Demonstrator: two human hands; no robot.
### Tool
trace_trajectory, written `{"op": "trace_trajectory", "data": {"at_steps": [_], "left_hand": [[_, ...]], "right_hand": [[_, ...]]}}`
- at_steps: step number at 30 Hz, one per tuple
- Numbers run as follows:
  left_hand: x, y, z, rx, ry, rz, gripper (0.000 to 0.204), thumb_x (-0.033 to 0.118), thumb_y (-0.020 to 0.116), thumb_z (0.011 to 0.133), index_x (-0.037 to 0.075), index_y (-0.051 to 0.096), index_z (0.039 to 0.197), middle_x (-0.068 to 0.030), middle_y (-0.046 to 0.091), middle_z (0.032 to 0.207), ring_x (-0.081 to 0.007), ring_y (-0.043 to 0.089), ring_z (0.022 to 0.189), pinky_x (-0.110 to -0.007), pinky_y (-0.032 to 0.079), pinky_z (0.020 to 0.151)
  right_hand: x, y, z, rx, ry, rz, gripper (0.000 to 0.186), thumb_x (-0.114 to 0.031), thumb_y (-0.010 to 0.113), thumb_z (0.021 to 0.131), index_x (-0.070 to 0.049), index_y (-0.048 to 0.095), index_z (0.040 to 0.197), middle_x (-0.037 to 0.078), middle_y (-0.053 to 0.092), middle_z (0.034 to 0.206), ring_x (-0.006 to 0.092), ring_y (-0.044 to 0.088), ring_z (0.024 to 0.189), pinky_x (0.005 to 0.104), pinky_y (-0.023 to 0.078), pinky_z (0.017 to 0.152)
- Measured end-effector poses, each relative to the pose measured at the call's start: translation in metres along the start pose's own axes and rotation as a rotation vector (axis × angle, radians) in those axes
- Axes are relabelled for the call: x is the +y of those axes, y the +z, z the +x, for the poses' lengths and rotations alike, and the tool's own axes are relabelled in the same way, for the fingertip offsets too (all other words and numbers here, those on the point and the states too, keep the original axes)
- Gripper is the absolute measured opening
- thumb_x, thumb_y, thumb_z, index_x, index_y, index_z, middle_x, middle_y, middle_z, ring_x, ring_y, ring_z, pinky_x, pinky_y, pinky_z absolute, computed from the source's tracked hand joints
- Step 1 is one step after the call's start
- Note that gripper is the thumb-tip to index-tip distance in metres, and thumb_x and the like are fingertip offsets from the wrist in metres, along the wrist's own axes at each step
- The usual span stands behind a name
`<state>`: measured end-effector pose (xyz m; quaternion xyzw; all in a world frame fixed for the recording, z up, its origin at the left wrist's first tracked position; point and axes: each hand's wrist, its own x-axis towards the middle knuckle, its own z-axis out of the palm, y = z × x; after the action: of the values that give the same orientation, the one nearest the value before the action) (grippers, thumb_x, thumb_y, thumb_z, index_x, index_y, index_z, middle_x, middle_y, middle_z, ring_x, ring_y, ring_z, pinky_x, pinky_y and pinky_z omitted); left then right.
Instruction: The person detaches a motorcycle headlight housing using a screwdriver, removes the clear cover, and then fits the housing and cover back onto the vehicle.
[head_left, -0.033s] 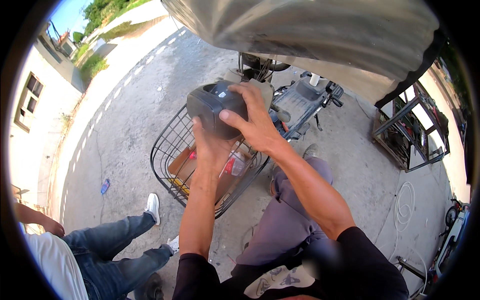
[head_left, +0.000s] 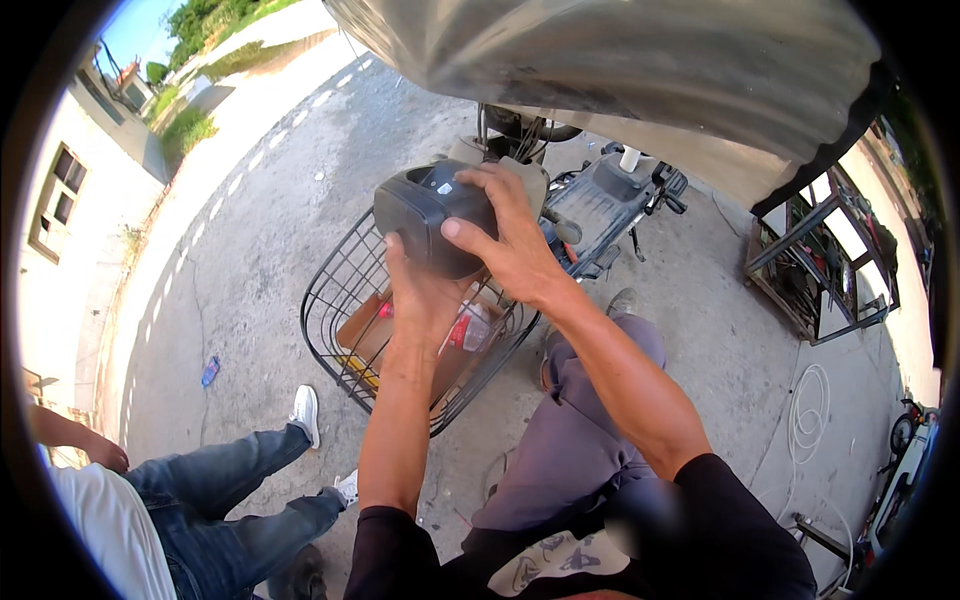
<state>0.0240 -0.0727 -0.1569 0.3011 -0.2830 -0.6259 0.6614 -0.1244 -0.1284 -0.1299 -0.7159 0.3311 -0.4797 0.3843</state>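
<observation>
Over a black wire basket (head_left: 325, 285), I hold a dark grey, boxy plastic case (head_left: 410, 215) with rounded corners and a recess in its top; its exact kind I cannot tell. My left hand (head_left: 425, 295) supports it from below on the near side, thumb up against its face. Across its right side and top edge, my right hand (head_left: 510, 240) is curled, fingers on the top and thumb on the near face. The case hides part of the basket. Inside the basket lie a brown cardboard box (head_left: 365, 330) and a clear plastic bottle (head_left: 475, 325) with a red label.
Behind the basket stands a dusty scooter (head_left: 610, 185) under a large grey plastic cover (head_left: 620, 60). A person in jeans (head_left: 225, 475) is at the lower left. To the right are a metal-framed rack (head_left: 820, 260) and a coiled white hose (head_left: 810, 410).
</observation>
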Motion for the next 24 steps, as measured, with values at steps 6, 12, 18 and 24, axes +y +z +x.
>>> {"op": "trace_trajectory", "data": {"at_steps": [6,12,18,24], "left_hand": [[0.001,0.004,-0.002,0.017,-0.015,-0.045,0.089,0.080,0.042,0.103,0.016,0.039,0.164,-0.0125,0.051,0.162,-0.0318,0.052,0.150,-0.061,0.045,0.122],[-0.002,-0.004,-0.002,-0.010,-0.012,-0.045,0.092,0.082,0.050,0.099,0.014,0.044,0.161,-0.0123,0.055,0.159,-0.0312,0.055,0.147,-0.062,0.046,0.121],[-0.003,-0.005,0.000,-0.008,-0.010,-0.066,0.099,0.081,0.063,0.093,0.013,0.043,0.161,-0.0131,0.054,0.158,-0.0323,0.057,0.145,-0.062,0.049,0.119],[-0.002,-0.007,0.005,-0.005,0.059,0.007,0.098,0.078,0.068,0.092,0.014,0.042,0.162,-0.0129,0.056,0.157,-0.0337,0.058,0.143,-0.061,0.050,0.117]], "right_hand": [[-0.005,-0.005,0.006,-0.039,0.059,-0.002,0.065,-0.041,0.075,0.091,-0.001,0.062,0.140,0.027,0.041,0.159,0.0466,0.039,0.151,0.0499,0.033,0.126],[-0.005,-0.008,0.012,-0.079,0.071,-0.040,0.059,-0.033,0.079,0.088,0.001,0.064,0.133,0.028,0.042,0.156,0.0445,0.040,0.151,0.0458,0.035,0.126],[-0.002,-0.011,0.014,-0.095,0.040,-0.047,0.060,-0.035,0.081,0.088,0.002,0.063,0.132,0.028,0.039,0.159,0.0432,0.040,0.152,0.0452,0.033,0.127],[-0.001,-0.015,0.007,-0.121,0.040,0.024,0.070,-0.043,0.086,0.086,0.000,0.063,0.136,0.030,0.038,0.161,0.0470,0.038,0.154,0.0471,0.032,0.128]]}}
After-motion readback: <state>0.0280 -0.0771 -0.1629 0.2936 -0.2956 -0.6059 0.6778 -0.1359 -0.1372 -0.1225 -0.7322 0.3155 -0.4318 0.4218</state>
